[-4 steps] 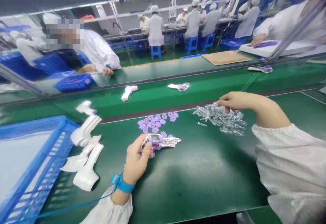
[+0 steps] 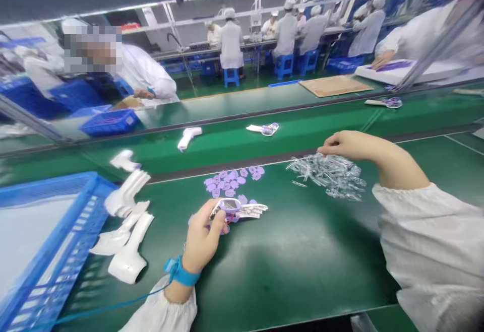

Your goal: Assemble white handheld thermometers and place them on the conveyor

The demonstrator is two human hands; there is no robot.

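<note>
My left hand [image 2: 204, 236] is closed around a white gun-shaped device housing [image 2: 252, 210] with a purple-rimmed small screen, its handle pointing right. Red wire shows near my thumb. Just behind it lie loose purple plastic pieces [image 2: 230, 180], a few partly hidden by the hand and the housing. At the far edge of a heap of clear plastic pieces [image 2: 328, 176] is my right hand [image 2: 340, 144], its fingers pinched together and pointing left. Whatever those fingertips hold is too small to make out.
White gun-shaped shells [image 2: 128, 241] lie beside a blue crate [image 2: 85, 216] on the left. Beyond the bench edge, a green conveyor belt [image 2: 227, 138] carries a white housing [image 2: 189, 138] and assembled parts [image 2: 264, 129]. Co-workers sit across it. A blue cord [image 2: 113, 304] trails from my left wrist.
My right hand has risen slightly and shifted left over the clear heap. Parts on the belt have slid a little left. The co-worker at left has drawn a hand back. My left hand stays put.
</note>
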